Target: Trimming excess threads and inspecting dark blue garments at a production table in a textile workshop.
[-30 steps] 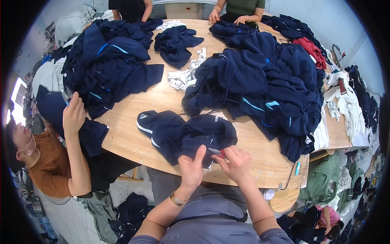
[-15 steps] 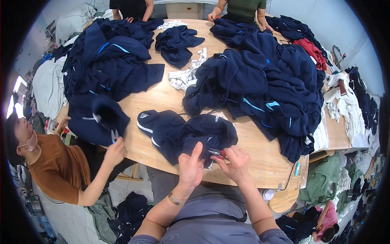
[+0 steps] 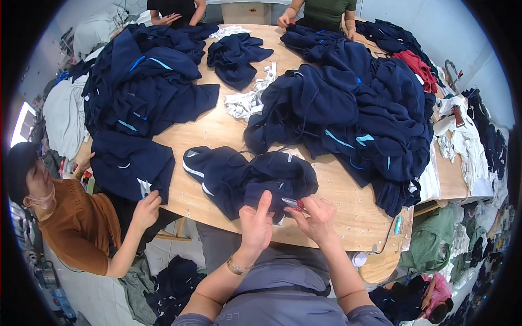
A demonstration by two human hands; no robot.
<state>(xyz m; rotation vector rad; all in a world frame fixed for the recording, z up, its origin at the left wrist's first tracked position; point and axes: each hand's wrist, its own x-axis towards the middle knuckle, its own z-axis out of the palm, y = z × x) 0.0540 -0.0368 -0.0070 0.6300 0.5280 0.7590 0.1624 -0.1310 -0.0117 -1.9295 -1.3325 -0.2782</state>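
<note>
A navy garment (image 3: 280, 171) with white stripes lies bunched on the wooden table's near edge. My left hand (image 3: 256, 224) grips its near fold, the thumb raised straight along the cloth. In my right hand (image 3: 319, 218) is a pair of thread snips (image 3: 293, 204) with red handles, the fingers wrapped round them. The blades point left, just beside my left thumb and over the fabric. Folds of cloth hide part of what my left fingers hold.
Large heaps of navy garments (image 3: 348, 108) cover the table's right and far left (image 3: 144, 81). White trimmings (image 3: 244, 104) lie between them. At left, a co-worker in brown holds blue-handled snips (image 3: 145, 188) over navy cloth. Two people stand across the table. A light-blue tool (image 3: 398, 225) rests near the right edge.
My snips have shifted slightly right, and their blades look closer together. My left hand has barely moved. The co-worker's navy cloth has settled flat, and their snips have dropped lower.
</note>
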